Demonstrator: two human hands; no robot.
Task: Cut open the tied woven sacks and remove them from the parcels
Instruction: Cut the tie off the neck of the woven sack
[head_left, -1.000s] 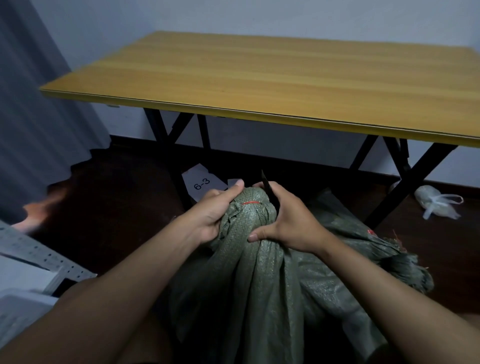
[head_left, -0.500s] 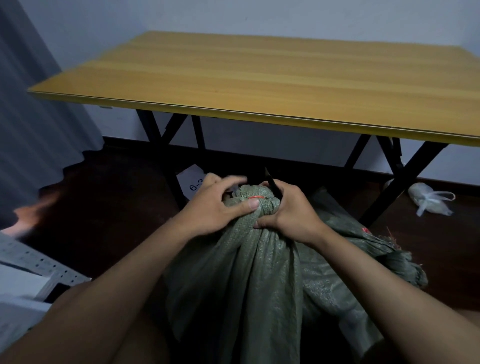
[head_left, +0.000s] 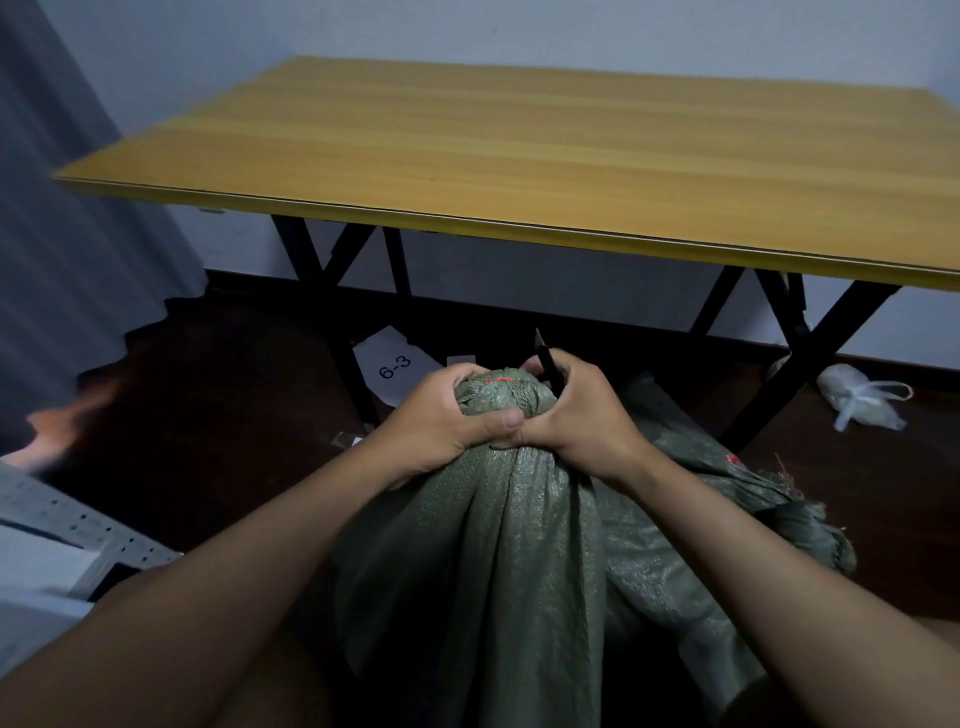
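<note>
Left hand (head_left: 441, 415) has closed round the sack (head_left: 498, 519) neck since a second ago, gripping just below the red tie (head_left: 497, 381). Right hand (head_left: 576, 415) grips the neck's other side, holding a dark cutter (head_left: 549, 368) upright, just right of the tie.

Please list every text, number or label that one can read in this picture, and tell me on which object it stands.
"6-3": on the white paper sheet lying on the floor under the table.
The red marks on the green woven sack are too small to read.
</note>
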